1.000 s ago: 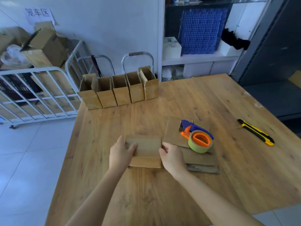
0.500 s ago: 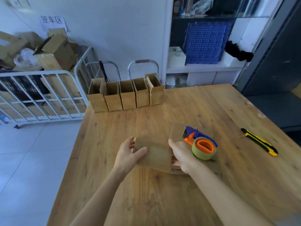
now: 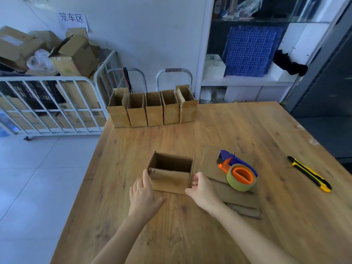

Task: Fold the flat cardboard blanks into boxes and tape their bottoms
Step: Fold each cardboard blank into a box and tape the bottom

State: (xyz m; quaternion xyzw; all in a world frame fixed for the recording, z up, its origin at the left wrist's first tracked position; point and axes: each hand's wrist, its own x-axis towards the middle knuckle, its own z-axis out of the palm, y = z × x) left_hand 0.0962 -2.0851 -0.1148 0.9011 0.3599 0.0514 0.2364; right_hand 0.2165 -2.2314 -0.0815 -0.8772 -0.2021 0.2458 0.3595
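Observation:
A cardboard blank opened into a rectangular box (image 3: 169, 179) stands on the wooden table (image 3: 247, 130), its open top showing a dark inside. My left hand (image 3: 144, 195) lies against the box's left side with straight fingers and the thumb spread out. My right hand (image 3: 202, 189) pinches the box's right front corner with curled fingers. Just to the right of the box lies a pile of flat blanks (image 3: 240, 199), and on it sits a tape dispenser (image 3: 238, 174) with a yellow-green roll.
Several folded boxes (image 3: 152, 109) stand in a row at the table's far left edge. A yellow-black utility knife (image 3: 308, 173) lies at the right. A white railed cart (image 3: 47, 103) with cartons is beyond the table's left side; shelves stand behind.
The flat blank held between both hands has been pushed open into a standing rectangular box. The camera has tilted up slightly.

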